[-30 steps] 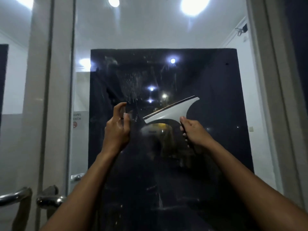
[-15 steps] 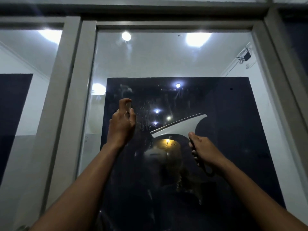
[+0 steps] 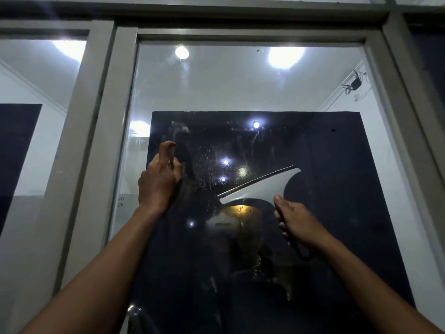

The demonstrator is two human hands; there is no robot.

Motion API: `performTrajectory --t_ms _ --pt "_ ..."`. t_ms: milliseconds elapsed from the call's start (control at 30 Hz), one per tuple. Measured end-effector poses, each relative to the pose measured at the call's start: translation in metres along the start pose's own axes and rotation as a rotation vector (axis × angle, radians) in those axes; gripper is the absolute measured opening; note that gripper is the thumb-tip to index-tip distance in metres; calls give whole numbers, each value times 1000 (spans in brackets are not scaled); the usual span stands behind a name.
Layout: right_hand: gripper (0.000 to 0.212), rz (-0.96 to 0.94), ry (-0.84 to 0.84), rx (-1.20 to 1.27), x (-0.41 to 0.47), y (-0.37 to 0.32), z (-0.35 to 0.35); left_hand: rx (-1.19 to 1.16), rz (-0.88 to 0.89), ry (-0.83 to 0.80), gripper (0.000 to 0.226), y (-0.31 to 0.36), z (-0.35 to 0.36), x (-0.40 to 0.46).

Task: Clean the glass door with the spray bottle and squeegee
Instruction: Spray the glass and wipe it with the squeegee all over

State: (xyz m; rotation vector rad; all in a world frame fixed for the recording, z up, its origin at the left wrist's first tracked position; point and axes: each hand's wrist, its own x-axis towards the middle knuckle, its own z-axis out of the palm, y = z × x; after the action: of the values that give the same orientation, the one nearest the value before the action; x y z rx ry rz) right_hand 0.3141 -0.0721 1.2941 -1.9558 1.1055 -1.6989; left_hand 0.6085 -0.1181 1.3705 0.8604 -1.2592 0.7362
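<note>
The glass door (image 3: 240, 88) fills the view, with a dark panel behind its lower part. Spray droplets (image 3: 207, 165) speckle the glass near the middle. My left hand (image 3: 159, 182) is raised close to the glass and grips a small spray bottle (image 3: 172, 150), mostly hidden by the fingers, with the index finger curled over its top. My right hand (image 3: 298, 225) holds the dark handle of a grey squeegee (image 3: 262, 186). The squeegee's blade tilts up to the right, close to the glass.
A pale door frame (image 3: 106, 116) runs down the left of the pane and another frame post (image 3: 395, 104) down the right. A second glass pane (image 3: 36, 116) lies further left. A shiny metal handle (image 3: 134, 312) shows at the bottom edge.
The view has tilted upward, bringing the door's top frame into sight. Both hands have risen along the glass, keeping the bottle and squeegee. The door handles at lower left have dropped out of view.
</note>
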Motion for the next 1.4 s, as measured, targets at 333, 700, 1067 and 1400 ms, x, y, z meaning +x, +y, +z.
performTrajectory --t_ms 333,700,1067,1400 --pt "46 12 3 63 -2 -2 -1 76 -14 40 34 -9 -13 0" --pt "43 17 29 142 -3 -18 16 30 -41 68 28 -25 -33 4" --pt "39 6 218 198 29 -49 58 12 -58 75 20 -48 -51 17" --pt "41 11 225 179 88 -106 94 -53 7 16 32 -49 -46 12"
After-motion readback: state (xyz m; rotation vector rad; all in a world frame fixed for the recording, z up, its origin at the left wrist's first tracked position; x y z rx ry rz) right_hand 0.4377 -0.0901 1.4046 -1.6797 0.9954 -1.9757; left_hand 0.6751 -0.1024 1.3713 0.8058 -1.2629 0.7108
